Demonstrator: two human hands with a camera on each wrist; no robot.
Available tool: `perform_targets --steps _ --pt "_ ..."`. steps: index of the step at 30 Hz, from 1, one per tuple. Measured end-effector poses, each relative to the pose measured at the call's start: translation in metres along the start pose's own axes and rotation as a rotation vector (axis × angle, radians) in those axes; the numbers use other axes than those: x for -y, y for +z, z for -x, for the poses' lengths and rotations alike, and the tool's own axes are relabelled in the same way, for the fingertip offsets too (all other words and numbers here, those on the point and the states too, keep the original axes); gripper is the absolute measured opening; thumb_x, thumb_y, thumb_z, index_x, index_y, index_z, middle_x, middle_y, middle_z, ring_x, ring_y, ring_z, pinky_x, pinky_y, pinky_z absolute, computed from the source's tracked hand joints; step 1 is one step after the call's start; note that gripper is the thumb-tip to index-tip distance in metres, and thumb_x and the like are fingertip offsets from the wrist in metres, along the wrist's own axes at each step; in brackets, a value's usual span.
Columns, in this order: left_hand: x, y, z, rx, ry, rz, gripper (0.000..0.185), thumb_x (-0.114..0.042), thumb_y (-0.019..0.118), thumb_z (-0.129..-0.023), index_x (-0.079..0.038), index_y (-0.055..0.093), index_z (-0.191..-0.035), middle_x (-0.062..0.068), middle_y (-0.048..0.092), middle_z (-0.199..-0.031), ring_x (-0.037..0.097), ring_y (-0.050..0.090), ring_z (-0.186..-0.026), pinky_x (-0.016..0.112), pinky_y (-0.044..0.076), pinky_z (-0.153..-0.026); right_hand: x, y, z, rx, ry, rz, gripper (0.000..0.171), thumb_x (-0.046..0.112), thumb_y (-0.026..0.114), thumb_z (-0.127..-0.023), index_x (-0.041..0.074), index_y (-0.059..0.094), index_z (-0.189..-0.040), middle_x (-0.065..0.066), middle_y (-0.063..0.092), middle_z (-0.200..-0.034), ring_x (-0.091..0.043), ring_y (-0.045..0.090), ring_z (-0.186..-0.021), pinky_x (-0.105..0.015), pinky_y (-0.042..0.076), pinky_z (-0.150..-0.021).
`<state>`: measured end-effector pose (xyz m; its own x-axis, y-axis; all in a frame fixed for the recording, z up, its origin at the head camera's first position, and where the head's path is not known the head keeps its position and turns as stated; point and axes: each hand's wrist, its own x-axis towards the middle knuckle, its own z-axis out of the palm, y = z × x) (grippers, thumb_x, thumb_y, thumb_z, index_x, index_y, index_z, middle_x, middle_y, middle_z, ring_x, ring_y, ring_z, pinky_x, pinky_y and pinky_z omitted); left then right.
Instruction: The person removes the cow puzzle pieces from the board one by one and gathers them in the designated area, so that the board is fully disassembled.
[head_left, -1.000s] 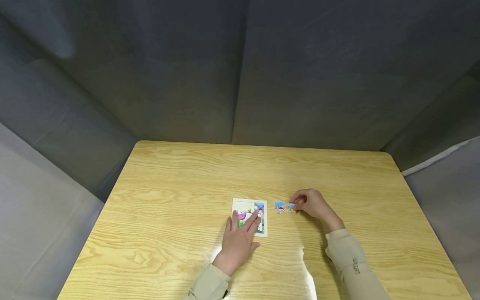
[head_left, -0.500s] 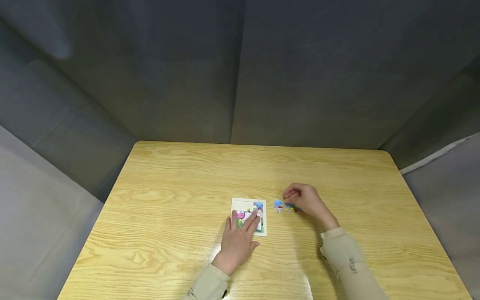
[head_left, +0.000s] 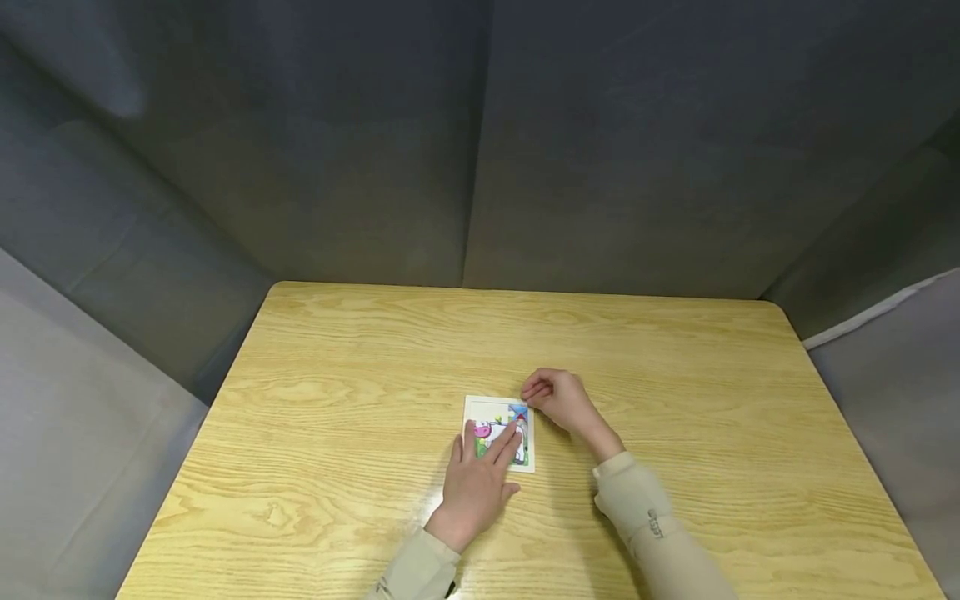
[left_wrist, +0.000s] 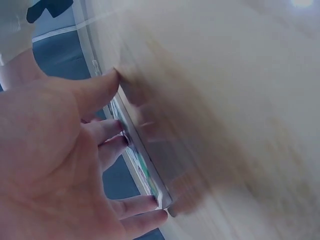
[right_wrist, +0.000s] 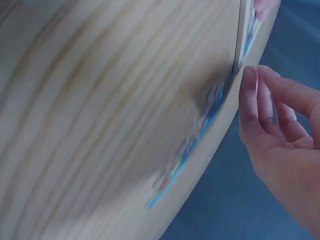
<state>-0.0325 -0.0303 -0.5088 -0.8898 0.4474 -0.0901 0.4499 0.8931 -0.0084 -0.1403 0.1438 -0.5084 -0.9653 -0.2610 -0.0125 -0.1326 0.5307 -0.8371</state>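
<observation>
A small jigsaw puzzle [head_left: 497, 437] with a cow picture lies in a white-bordered tray [head_left: 491, 399]; its upper left part shows plain white. My left hand [head_left: 474, 487] rests on it, fingers spread nearly straight, covering part of the picture. At the tray's upper right corner is my right hand [head_left: 567, 402], thumb and index fingertips brought together. No piece shows between these fingertips, and whether they touch the tray is unclear. In the right wrist view, loose puzzle pieces [right_wrist: 172, 172] lie on the table behind the right hand; in the head view the hand hides them.
The wooden table [head_left: 360, 358] has rounded far corners. Dark grey curtains [head_left: 360, 167] hang behind it, and paler cloth [head_left: 67, 433] hangs at the left side. Light-coloured sleeves cover both forearms.
My right hand has moved left from above the loose pieces to the tray's upper right corner. My left hand has stayed on the puzzle.
</observation>
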Motion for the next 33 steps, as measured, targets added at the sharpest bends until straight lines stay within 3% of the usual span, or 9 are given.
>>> perform_targets --steps 8,21,33 --pt "0.001 0.003 0.000 -0.009 0.000 0.010 0.069 -0.053 0.050 -0.086 -0.025 0.028 -0.145 -0.012 0.019 -0.151 0.048 0.024 -0.129 0.053 0.028 -0.103 0.012 0.014 -0.003 0.004 0.021 0.094 0.013 -0.010 0.062 -0.078 0.000 0.066 -0.084 -0.010 0.066 -0.078 -0.020 0.062 -0.072 -0.026 0.052 -0.066" --pt "0.002 0.004 0.000 -0.034 0.009 0.004 0.068 -0.053 0.051 -0.085 -0.025 0.030 -0.144 -0.011 0.021 -0.150 0.048 0.026 -0.128 0.053 0.029 -0.102 0.019 0.015 -0.002 -0.013 0.040 0.171 0.015 -0.010 0.061 -0.077 0.002 0.066 -0.083 -0.009 0.066 -0.077 -0.017 0.060 -0.070 -0.028 0.050 -0.066" --pt "0.003 0.006 0.001 -0.026 0.004 -0.011 0.068 -0.054 0.049 -0.087 -0.026 0.028 -0.145 -0.012 0.019 -0.151 0.047 0.024 -0.129 0.053 0.029 -0.103 0.025 0.015 0.003 -0.041 -0.029 0.242 0.019 -0.014 0.058 -0.073 0.003 0.066 -0.080 -0.007 0.065 -0.075 -0.016 0.061 -0.069 -0.029 0.051 -0.064"
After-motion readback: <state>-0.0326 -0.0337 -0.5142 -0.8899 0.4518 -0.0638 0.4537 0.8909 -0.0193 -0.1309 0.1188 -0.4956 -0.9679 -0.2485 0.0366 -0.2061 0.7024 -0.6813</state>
